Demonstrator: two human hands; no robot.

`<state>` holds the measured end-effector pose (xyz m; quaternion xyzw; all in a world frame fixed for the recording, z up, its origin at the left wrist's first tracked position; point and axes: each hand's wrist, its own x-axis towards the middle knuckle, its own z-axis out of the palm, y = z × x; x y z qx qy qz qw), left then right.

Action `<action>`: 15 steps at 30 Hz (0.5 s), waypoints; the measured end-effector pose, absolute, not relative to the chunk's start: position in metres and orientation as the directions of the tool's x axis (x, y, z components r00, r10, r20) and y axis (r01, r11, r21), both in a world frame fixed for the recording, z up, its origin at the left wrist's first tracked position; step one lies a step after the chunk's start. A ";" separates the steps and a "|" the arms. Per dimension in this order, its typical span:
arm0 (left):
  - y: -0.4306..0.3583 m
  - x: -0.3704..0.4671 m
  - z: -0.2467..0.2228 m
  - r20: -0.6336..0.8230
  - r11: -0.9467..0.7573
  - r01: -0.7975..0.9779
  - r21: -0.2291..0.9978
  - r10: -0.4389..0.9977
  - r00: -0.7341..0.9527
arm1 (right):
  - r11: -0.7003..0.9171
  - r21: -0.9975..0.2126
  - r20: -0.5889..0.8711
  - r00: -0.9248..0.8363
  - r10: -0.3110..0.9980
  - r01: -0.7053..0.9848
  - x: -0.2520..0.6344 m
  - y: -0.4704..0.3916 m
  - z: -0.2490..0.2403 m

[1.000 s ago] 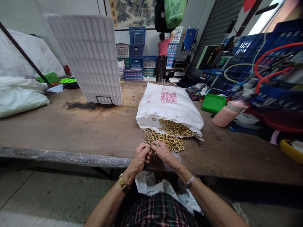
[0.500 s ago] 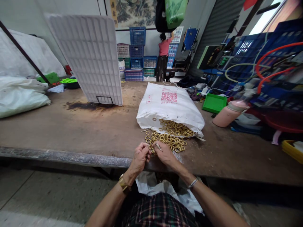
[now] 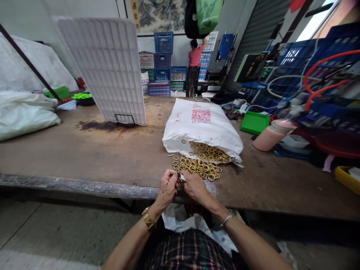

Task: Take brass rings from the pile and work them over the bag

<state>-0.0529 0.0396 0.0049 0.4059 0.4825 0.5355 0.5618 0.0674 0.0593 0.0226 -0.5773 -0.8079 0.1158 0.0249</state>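
My left hand [image 3: 167, 187] is closed in a pinch near the table's front edge, at what looks like a gold-coloured ring, mostly covered by the fingertips. Touching or almost touching it, my right hand [image 3: 196, 186] is wrapped round a small tool [image 3: 183, 177] with a short, flat, pale end pointing at the left fingertips. Just beyond both hands lies a loose pile of gold-coloured rings [image 3: 201, 167]. More rings spill out of the open mouth of a white woven sack [image 3: 180, 129] with red print, lying on its side.
On the brown table [image 3: 135, 157] a white ribbed panel [image 3: 112, 71] stands upright at left. A green tray [image 3: 254, 123] and a pink bottle [image 3: 271, 135] are to the right. Pale sacking [image 3: 25, 112] lies far left. A person [image 3: 194, 62] stands by stacked crates [image 3: 163, 56] at the back.
The small tool has turned in my right hand, and its flat pale end now points toward my left fingertips. My right fingers have curled over more. The left hand has hardly moved.
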 end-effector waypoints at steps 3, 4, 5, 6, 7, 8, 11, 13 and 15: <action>0.038 -0.052 0.007 -0.092 0.078 -0.208 0.975 0.994 -0.058 | 0.339 -0.219 -0.110 -0.368 0.923 0.915 0.067 0.060 0.024; 0.036 -0.052 0.009 -0.097 0.081 -0.218 0.972 0.993 -0.064 | 0.346 -0.215 -0.108 -0.374 0.921 0.913 0.067 0.061 0.025; 0.034 -0.052 0.012 -0.103 0.086 -0.234 0.968 0.993 -0.064 | 0.350 -0.209 -0.106 -0.377 0.920 0.913 0.067 0.063 0.026; 0.031 -0.052 0.016 -0.105 0.087 -0.253 0.963 0.993 -0.056 | 0.343 -0.197 -0.108 -0.368 0.924 0.919 0.068 0.065 0.027; 0.028 -0.053 0.021 -0.099 0.085 -0.276 0.957 0.994 -0.038 | 0.327 -0.180 -0.115 -0.350 0.930 0.928 0.069 0.068 0.028; 0.024 -0.053 0.025 -0.089 0.082 -0.304 0.949 0.996 -0.010 | 0.310 -0.162 -0.124 -0.331 0.936 0.937 0.071 0.070 0.029; 0.017 -0.055 0.036 -0.081 0.120 -0.434 0.893 0.991 0.109 | 0.270 -0.107 -0.109 -0.282 0.953 0.957 0.074 0.081 0.033; 0.017 -0.057 0.039 -0.124 0.206 -0.539 0.817 0.975 0.185 | 0.268 -0.080 -0.049 -0.272 0.961 0.960 0.074 0.091 0.034; 0.020 -0.059 0.035 -0.185 0.294 -0.608 0.737 0.954 0.237 | 0.268 -0.054 0.009 -0.268 0.963 0.962 0.074 0.104 0.032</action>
